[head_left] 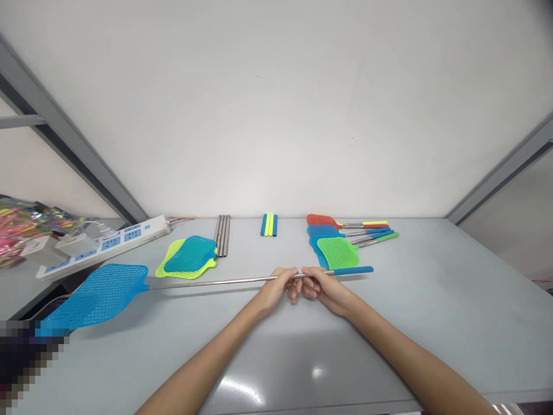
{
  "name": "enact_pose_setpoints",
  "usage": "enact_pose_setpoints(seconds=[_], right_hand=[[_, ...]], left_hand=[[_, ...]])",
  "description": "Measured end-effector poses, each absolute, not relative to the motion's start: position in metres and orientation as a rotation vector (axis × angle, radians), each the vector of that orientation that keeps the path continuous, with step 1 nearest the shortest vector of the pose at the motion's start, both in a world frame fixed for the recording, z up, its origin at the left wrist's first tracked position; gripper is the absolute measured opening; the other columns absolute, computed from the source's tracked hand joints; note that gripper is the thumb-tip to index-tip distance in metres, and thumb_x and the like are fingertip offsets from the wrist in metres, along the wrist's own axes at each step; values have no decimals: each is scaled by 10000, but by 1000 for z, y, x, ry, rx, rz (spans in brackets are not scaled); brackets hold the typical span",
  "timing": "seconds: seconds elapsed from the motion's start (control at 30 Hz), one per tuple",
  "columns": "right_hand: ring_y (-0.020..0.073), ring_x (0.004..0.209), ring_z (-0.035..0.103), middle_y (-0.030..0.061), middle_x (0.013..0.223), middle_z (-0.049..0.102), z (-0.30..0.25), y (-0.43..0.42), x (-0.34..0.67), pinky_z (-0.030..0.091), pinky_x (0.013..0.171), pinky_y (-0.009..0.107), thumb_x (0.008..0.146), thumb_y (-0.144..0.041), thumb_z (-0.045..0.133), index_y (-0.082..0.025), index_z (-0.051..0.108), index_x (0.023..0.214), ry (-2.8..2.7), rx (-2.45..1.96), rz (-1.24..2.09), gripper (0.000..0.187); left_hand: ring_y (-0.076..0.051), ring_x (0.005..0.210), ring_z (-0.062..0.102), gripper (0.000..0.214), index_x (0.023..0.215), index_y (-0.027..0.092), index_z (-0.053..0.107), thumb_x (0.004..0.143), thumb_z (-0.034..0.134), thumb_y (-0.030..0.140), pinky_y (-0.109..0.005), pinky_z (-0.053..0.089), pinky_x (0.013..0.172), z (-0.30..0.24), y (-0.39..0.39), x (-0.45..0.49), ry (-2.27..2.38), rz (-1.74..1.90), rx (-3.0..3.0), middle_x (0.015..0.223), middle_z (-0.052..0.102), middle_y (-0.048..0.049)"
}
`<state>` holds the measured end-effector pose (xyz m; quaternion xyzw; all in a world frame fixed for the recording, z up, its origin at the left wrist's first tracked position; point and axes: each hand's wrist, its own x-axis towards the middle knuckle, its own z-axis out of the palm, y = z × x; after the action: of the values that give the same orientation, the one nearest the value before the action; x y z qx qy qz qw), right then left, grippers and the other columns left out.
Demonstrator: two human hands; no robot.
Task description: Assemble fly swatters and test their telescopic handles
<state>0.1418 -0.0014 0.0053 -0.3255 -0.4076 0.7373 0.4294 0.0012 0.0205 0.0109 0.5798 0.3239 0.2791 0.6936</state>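
Observation:
Both hands grip a long fly swatter [216, 282] with a blue mesh head, a thin extended metal rod and a blue handle sleeve. My left hand [279, 287] is closed around the rod near its middle-right part. Right beside it, my right hand [322, 285] is closed on the thicker rod end next to the blue sleeve [354, 270]. The blue mesh head [108, 294] reaches out to the left, above the table. Behind my right hand lie several swatters with short rods, among them a green one [339, 252] and a red one [323, 220].
Loose yellow and teal mesh heads [190, 255] lie stacked at the left, beside several metal rods [222, 236]. Blue and yellow sleeves [268, 225] sit near the back wall. A white power strip [125, 236] with plugged-in adapters and colourful plastic packets [30, 227] are at far left.

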Motion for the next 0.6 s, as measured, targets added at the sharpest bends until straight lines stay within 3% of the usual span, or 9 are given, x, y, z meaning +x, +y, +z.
enact_pose_setpoints(seconds=[0.1, 0.33, 0.6], right_hand=[[70, 390, 303, -66, 413, 250, 8, -2, 141, 204, 454, 244, 728, -332, 463, -171, 336, 447, -982, -847, 1842, 347], [60, 372, 257, -80, 419, 193, 15, -2, 136, 185, 441, 238, 722, -380, 461, -180, 292, 483, -905, -900, 1877, 355], [53, 341, 190, -97, 396, 135, 21, -2, 141, 152, 419, 236, 720, -351, 457, -187, 280, 486, -793, -898, 2002, 335]], left_hand=[[-101, 386, 425, 419, 439, 149, 436, 755, 314, 396, -250, 361, 530, 15, 20, -1, 734, 613, 1266, 360, 371, 28], [-88, 379, 388, 337, 471, 183, 311, 744, 330, 381, -249, 341, 544, 37, 14, -9, 798, 573, 1138, 394, 233, 75], [-84, 355, 358, 339, 466, 195, 267, 738, 339, 383, -244, 308, 526, 45, 15, -12, 834, 505, 1058, 359, 199, 87]])
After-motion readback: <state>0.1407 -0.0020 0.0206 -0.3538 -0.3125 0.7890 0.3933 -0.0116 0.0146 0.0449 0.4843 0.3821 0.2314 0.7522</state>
